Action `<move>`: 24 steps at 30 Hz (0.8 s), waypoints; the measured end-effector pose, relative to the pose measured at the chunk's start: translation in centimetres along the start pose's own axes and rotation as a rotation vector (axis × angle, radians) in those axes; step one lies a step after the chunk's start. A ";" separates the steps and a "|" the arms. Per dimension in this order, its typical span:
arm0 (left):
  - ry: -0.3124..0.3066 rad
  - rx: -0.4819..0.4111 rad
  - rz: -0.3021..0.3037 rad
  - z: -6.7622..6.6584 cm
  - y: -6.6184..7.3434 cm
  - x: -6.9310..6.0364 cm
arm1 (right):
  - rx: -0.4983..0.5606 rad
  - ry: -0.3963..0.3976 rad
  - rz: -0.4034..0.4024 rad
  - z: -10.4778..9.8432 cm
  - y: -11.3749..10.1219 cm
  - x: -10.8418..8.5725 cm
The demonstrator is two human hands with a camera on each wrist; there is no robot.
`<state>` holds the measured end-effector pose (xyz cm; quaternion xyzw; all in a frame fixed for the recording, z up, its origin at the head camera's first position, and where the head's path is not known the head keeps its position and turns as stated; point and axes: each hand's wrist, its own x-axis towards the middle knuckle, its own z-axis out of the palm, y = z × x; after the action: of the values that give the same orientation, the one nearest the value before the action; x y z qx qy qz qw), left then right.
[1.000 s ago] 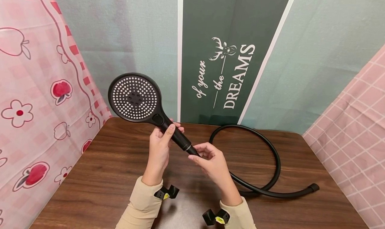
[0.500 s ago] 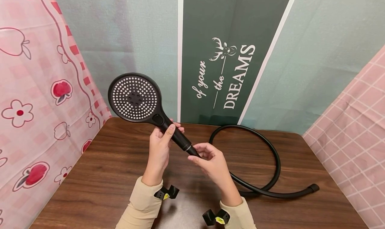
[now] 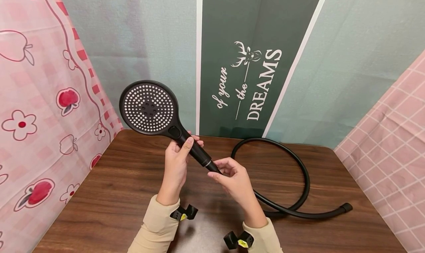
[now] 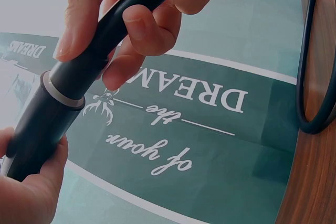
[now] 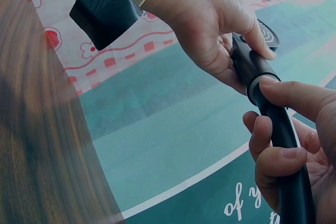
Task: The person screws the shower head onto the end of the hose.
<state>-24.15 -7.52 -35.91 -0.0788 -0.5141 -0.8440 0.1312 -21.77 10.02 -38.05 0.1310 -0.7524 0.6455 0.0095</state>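
My left hand [image 3: 177, 162] grips the handle of a black shower head [image 3: 149, 108], whose round face with white nozzles points up toward the head camera. Just below, my right hand [image 3: 234, 177] holds the end of a black shower hose [image 3: 307, 179] against the bottom of the handle. In the left wrist view the hose's connector [image 4: 79, 74] meets the handle [image 4: 39, 129] with a pale ring showing at the joint. Fingers of the right hand [image 5: 294, 145] curl round the connector and hose in the right wrist view. The thread inside the joint is hidden.
The hose loops over the brown wooden table [image 3: 132, 194], its free end [image 3: 346, 207] lying at the right. A green cloth [image 3: 232, 16] with lettering hangs behind the table. Pink patterned cloths [image 3: 40, 98] flank both sides.
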 end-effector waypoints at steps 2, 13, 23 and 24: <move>0.000 -0.005 0.001 0.0 0.0 0.0 | -0.001 -0.001 -0.005 0.0 0.0 0.0; 0.003 -0.007 -0.001 0.1 0.1 0.0 | -0.007 -0.005 -0.018 -0.1 0.2 0.0; 0.010 -0.012 -0.005 0.1 0.0 0.0 | -0.010 -0.005 -0.007 -0.1 0.1 0.0; 0.011 -0.012 -0.005 0.1 0.0 0.0 | -0.008 -0.006 -0.006 -0.1 0.1 0.0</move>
<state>-24.17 -7.46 -35.89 -0.0738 -0.5083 -0.8479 0.1315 -21.79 10.15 -38.14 0.1351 -0.7547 0.6419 0.0099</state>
